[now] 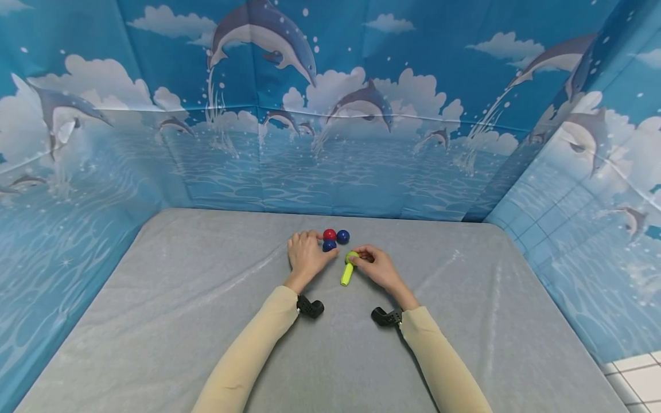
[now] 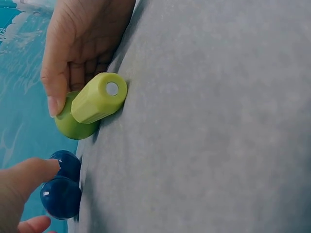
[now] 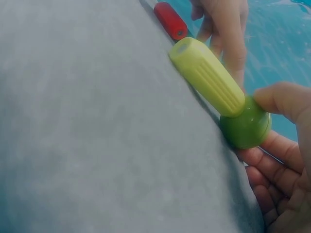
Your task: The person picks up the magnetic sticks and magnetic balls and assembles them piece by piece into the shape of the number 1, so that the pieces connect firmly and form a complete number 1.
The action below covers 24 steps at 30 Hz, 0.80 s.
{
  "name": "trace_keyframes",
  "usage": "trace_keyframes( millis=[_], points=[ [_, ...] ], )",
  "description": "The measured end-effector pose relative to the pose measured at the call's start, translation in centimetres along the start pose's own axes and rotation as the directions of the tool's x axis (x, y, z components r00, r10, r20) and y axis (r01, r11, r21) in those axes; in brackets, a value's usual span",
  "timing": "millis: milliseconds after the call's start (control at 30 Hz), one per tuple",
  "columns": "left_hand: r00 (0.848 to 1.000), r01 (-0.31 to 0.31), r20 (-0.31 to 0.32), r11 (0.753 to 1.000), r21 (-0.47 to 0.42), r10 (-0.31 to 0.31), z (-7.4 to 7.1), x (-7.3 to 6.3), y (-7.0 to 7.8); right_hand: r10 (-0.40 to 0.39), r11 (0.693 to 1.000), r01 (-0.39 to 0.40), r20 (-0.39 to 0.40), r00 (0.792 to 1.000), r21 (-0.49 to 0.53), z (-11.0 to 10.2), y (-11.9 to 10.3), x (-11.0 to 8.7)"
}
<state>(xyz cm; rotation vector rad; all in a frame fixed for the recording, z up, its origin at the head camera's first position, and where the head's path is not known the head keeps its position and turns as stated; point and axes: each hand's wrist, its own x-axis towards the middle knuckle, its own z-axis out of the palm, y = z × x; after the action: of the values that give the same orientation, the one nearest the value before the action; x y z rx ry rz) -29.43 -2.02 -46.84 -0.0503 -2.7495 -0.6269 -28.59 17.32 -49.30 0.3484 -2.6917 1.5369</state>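
My right hand [image 1: 379, 267] pinches a glossy green ball [image 3: 247, 124] between thumb and fingers. A ridged yellow-green rod [image 1: 347, 275] adjoins that ball and points back toward me; a round silvery spot marks its end in the left wrist view. Spread around a blue ball [image 1: 329, 245] is my left hand [image 1: 306, 255], its thumb in front and its index finger near a red ball [image 1: 329, 234]. Whether the thumb touches the blue ball is unclear. Another blue ball [image 1: 343, 237] sits to the right. A red rod [image 3: 170, 20] appears near the left hand in the right wrist view.
Everything lies on a grey cloth-covered table [image 1: 206, 321], toward its far edge. A blue curtain [image 1: 330, 172] with dolphins hangs behind and along the sides. Black devices [image 1: 311, 308] are strapped to both wrists.
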Motion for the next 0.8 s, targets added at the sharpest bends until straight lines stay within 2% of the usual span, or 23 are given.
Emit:
trace_keyframes(
  millis=[800],
  points=[
    [0.998,0.020,0.058,1.000,0.013,-0.021,0.92,0.49,0.18,-0.007,1.000,0.007,-0.022,1.000,-0.010,0.08,0.29,0.04]
  ],
)
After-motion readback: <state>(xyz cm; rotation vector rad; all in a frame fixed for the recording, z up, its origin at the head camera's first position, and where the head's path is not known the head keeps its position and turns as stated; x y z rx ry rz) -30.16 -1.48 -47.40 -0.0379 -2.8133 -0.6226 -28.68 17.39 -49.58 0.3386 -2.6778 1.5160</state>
